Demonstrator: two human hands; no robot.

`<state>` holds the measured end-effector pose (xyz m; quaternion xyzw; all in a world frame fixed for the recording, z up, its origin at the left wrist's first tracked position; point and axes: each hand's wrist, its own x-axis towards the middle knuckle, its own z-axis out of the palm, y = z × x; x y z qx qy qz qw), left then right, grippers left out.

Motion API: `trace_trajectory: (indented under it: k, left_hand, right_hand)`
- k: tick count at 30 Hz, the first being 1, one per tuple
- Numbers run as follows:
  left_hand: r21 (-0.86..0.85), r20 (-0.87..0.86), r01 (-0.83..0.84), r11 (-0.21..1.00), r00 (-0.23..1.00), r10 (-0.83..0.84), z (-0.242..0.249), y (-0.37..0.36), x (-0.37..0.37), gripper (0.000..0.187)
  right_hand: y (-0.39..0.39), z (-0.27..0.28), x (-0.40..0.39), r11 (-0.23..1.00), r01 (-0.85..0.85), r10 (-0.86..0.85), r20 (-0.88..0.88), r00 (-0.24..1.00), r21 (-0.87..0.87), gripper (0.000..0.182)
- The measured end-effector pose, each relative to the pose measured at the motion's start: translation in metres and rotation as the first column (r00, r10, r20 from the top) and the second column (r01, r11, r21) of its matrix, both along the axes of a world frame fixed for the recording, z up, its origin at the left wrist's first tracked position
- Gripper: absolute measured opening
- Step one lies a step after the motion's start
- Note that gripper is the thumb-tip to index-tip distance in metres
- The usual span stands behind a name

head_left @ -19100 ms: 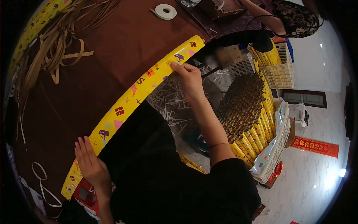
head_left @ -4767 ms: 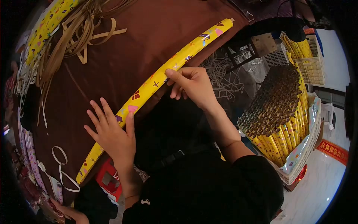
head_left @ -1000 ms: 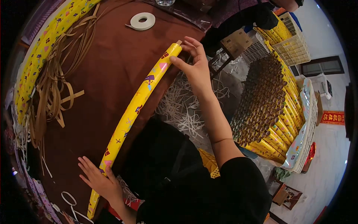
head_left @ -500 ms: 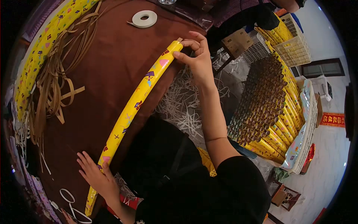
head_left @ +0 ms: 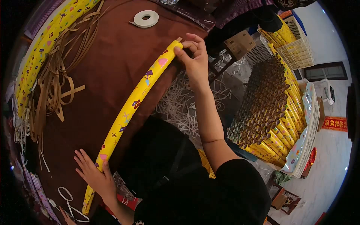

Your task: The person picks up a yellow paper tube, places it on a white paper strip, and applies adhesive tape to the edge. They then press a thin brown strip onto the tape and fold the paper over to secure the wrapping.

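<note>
A long yellow tube wrapped in printed paper (head_left: 129, 108) lies slantwise across the brown cloth. At its far end, my right hand (head_left: 195, 56) is closed, with thumb and fingers pinching the rim. A short brown strip end (head_left: 179, 39) pokes out there, close to my fingers. Near the tube's lower end my left hand (head_left: 95, 174) rests flat across it, palm down, fingers stretched and apart. The tube's near tip shows beyond my left hand.
A white tape roll (head_left: 146, 18) and a bundle of brown strips (head_left: 56, 82) lie on the table, beside yellow printed sheets (head_left: 37, 56). At right, a white basket (head_left: 313, 131) holds stacked yellow tubes (head_left: 262, 101). Shredded strips (head_left: 180, 105) cover the floor. Part of another hand (head_left: 66, 216) shows at bottom left.
The yellow tube and both my hands have shifted slightly left. My left hand has also moved up a little. My hold at the far end looks the same.
</note>
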<state>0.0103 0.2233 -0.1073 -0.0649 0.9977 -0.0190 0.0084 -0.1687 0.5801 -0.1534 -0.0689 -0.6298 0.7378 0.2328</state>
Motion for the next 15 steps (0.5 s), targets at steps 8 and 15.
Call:
trace_trajectory:
  k: [8, 15]
  left_hand:
    - [0.035, -0.062, 0.048, 0.998, 0.997, -0.045, -0.002, -0.003, 0.002, 0.072]
    - [0.042, -0.036, -0.006, 0.999, 0.999, 0.007, -0.002, 0.000, 0.000, 0.061]
  right_hand:
    - [-0.035, -0.004, 0.008, 0.730, 0.301, -0.297, -0.112, 0.948, 0.614, 0.076]
    - [-0.015, 0.007, 0.005, 0.992, 0.092, -0.098, 0.070, 0.993, 0.084, 0.072]
